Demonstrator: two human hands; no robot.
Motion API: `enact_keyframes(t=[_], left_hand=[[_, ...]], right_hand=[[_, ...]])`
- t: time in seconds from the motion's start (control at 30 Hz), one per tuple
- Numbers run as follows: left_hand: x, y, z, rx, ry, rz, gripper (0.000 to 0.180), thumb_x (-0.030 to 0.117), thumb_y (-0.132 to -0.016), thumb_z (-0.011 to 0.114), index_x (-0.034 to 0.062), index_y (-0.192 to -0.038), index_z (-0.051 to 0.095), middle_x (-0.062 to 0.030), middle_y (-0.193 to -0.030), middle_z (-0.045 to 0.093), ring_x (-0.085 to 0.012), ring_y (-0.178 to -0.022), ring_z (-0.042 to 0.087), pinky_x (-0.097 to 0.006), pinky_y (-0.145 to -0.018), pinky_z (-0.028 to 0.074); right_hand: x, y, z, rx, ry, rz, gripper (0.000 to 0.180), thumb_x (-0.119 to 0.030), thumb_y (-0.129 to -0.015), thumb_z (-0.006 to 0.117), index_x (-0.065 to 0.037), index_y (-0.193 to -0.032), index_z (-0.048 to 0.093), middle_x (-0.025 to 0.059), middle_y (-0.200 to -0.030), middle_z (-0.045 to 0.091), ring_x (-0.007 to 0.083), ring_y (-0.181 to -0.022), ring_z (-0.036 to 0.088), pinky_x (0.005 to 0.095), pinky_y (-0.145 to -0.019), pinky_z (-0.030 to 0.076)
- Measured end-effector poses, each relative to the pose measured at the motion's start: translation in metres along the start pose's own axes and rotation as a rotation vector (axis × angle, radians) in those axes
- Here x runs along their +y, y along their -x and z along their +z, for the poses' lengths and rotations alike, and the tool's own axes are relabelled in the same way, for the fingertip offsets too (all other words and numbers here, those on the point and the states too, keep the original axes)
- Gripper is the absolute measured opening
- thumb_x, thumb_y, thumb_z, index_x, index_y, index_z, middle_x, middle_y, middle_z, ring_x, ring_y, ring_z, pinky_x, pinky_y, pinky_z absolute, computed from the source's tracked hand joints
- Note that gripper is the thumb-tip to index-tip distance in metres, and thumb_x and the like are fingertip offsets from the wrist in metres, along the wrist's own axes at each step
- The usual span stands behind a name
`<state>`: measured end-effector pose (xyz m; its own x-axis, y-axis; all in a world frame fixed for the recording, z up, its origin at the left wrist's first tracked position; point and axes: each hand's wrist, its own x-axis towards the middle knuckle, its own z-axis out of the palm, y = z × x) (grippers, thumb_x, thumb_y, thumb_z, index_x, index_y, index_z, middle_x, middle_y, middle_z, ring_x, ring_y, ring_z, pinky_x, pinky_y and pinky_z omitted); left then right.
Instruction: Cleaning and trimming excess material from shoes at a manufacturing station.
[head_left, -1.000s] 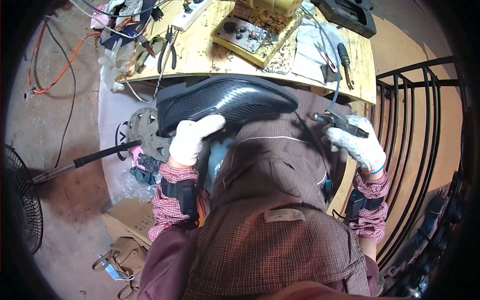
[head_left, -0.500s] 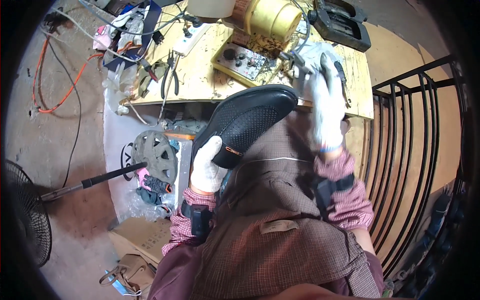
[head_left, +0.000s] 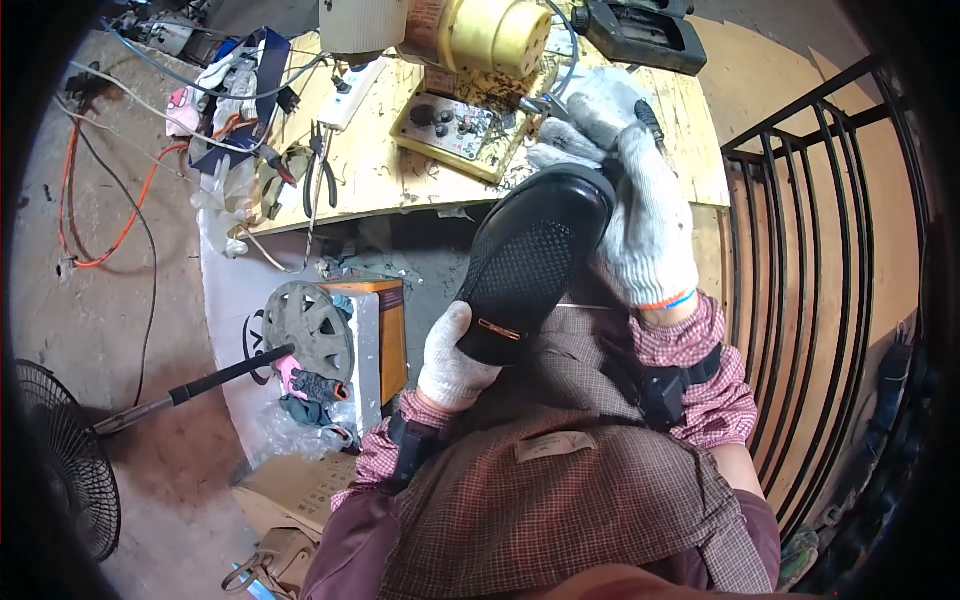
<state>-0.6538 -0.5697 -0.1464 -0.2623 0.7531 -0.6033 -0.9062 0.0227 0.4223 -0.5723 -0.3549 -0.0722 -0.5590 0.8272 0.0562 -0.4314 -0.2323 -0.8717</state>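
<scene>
A black shoe (head_left: 535, 262) with a mesh upper stands tilted over my lap, toe end up toward the wooden bench (head_left: 380, 175). My left hand (head_left: 452, 352), in a white knit glove, grips the shoe's lower end. My right hand (head_left: 640, 190), also gloved, wraps around the upper end of the shoe at the bench edge. A thin tool (head_left: 652, 125) with a dark handle sticks out past my right fingers; whether the hand grips it is unclear.
The bench holds a yellow cylindrical machine (head_left: 485, 35), a panel with knobs (head_left: 450, 125), pliers (head_left: 318, 180), a white power strip (head_left: 350, 95) and cables. A black metal railing (head_left: 830, 260) stands on the right. On the floor lie a grey wheel (head_left: 305, 325), an orange box (head_left: 385, 340) and a fan (head_left: 60, 470).
The shoe has swung from lying across my lap to pointing up at the bench. My right hand moved from the right side up onto the shoe's top end.
</scene>
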Motion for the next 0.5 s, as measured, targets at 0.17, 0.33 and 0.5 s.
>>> enact_keyframes(t=[0.17,0.33,0.5], left_hand=[[0.001,0.008,-0.018,-0.17,-1.327,0.375,0.046,0.009,-0.083,0.069,-0.0009,-0.127,0.059,-0.0141,-0.127,0.062,-0.0315,-0.116,0.061,-0.037,-0.103,0.047],[-0.019,0.007,-0.01,-0.015,-0.695,-0.002,0.031,0.009,-0.083,0.07,0.0044,-0.113,0.068,-0.0072,-0.107,0.069,-0.024,-0.099,0.065,-0.036,-0.089,0.052],[-0.021,0.006,-0.018,-0.232,-0.108,0.012,0.05,0.021,-0.089,0.066,-0.0001,-0.133,0.054,-0.0123,-0.13,0.059,-0.025,-0.119,0.056,-0.04,-0.105,0.044]], right_hand=[[-0.009,0.031,-0.013,-0.043,0.235,0.084,0.044,-0.018,-0.097,0.056,0.0,-0.137,0.055,0.0114,-0.124,0.064,0.0184,-0.116,0.059,0.0327,-0.103,0.043],[-0.001,0.031,-0.046,-0.033,0.014,0.143,0.045,-0.007,-0.085,0.055,0.009,-0.126,0.06,0.0171,-0.128,0.061,0.0211,-0.118,0.056,0.0308,-0.104,0.043],[-0.015,0.039,-0.053,-0.299,0.447,-0.145,0.048,0.005,-0.083,0.052,0.009,-0.13,0.056,0.0184,-0.133,0.058,0.0241,-0.123,0.055,0.0328,-0.106,0.044]])
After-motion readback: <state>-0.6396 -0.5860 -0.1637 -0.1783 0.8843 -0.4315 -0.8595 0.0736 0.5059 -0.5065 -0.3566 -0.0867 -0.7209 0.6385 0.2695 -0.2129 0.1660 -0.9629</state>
